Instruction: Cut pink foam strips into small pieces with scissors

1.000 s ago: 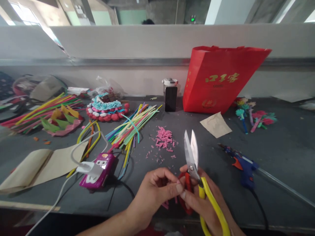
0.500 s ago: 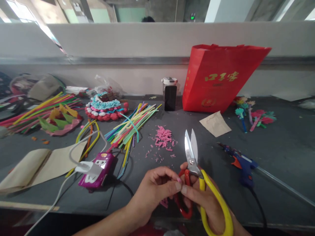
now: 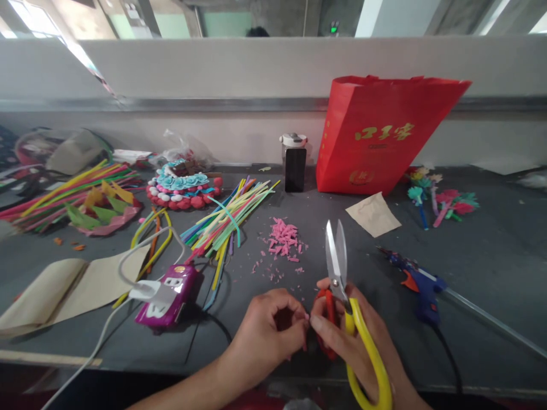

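Observation:
My left hand is closed in a pinch on a small pink strip, only partly showing between thumb and forefinger. My right hand grips scissors with one red and one yellow handle. Their blades point away from me, slightly parted at the tips. The right thumb comes close to the left fingertips; whether it touches the strip I cannot tell. Beyond both hands lies a loose pile of cut pink pieces, with smaller bits scattered around it.
A blue glue gun lies at right, its cable running to the table's front edge. On the left are a purple power strip, an open notebook and a pipe cleaner bundle. A phone and red bag stand behind.
My hands have drawn slightly apart, the left fingers shifting a little left with the pink strip. The scissors have moved slightly right and turned more upright.

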Demonstrator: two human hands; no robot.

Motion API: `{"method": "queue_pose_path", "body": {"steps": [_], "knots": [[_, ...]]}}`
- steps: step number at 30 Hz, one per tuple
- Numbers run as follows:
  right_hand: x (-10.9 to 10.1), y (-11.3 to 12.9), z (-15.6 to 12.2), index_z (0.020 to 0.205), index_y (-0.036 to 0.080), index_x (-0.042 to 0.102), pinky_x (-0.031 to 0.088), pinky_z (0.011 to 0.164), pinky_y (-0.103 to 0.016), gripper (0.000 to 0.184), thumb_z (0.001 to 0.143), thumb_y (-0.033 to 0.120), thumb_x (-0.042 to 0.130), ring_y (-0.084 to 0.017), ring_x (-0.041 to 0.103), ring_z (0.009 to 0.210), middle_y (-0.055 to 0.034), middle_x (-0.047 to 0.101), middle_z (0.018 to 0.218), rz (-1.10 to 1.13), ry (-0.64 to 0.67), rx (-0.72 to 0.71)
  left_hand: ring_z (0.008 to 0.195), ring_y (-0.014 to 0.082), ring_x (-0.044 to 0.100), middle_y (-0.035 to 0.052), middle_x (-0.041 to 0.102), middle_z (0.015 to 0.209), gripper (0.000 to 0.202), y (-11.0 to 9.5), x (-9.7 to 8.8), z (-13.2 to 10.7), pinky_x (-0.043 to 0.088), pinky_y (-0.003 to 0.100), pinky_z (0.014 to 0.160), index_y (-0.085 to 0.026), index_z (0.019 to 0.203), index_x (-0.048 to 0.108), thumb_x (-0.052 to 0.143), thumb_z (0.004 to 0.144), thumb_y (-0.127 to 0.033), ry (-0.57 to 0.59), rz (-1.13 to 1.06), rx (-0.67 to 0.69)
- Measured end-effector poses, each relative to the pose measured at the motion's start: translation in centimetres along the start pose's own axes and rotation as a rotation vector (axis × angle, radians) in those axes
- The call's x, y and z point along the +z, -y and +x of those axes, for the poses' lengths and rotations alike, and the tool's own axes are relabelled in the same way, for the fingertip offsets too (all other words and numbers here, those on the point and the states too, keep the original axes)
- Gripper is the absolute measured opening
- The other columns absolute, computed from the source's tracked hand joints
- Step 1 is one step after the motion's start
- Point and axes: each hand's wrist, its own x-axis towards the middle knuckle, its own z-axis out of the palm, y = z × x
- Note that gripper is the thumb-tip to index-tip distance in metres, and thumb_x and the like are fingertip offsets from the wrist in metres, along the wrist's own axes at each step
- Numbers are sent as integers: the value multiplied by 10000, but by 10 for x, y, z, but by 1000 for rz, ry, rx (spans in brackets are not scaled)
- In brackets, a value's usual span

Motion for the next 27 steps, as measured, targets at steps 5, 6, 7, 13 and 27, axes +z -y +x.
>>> {"method": "queue_pose_path", "body": {"steps": [5, 6, 7, 13, 27], "knots": [[8, 5, -4, 1060, 233, 542, 535, 547, -201, 331, 748, 278, 643, -104, 622, 526, 60, 657, 703, -145, -55, -52, 505, 98, 494, 1, 587, 597, 78, 1, 2, -4, 360, 201, 477, -156, 645, 627, 573, 688, -120, -89, 343, 269], [9, 6, -5, 1043, 238, 553, 536, 557, -199, 312, 743, 268, 628, -105, 630, 539, 61, 661, 705, -166, -83, -62, 507, 98, 495, 4, 586, 602, 80, 3, 2, -5, 359, 201, 479, -157, 649, 625, 570, 692, -119, -93, 368, 293], [10, 6, -5, 1025, 240, 565, 541, 576, -200, 295, 735, 257, 613, -109, 640, 559, 58, 667, 713, -192, -106, -79, 507, 98, 497, 7, 587, 610, 81, 4, 3, -6, 359, 200, 479, -157, 654, 623, 566, 694, -116, -92, 382, 307], [5, 6, 0, 1004, 216, 599, 540, 545, -223, 272, 736, 258, 610, -125, 640, 556, 4, 684, 795, -210, -92, -80, 543, 119, 534, 19, 597, 634, 80, -4, 1, -9, 387, 210, 502, -160, 667, 628, 566, 699, -122, -70, 351, 282], [1, 2, 3, 1147, 221, 485, 481, 460, -212, 443, 791, 393, 685, -80, 513, 472, 54, 585, 729, 228, 34, 145, 497, 96, 465, -18, 539, 598, 148, -3, -3, -3, 411, 199, 451, -162, 718, 587, 622, 773, -295, 124, -145, -73]]}}
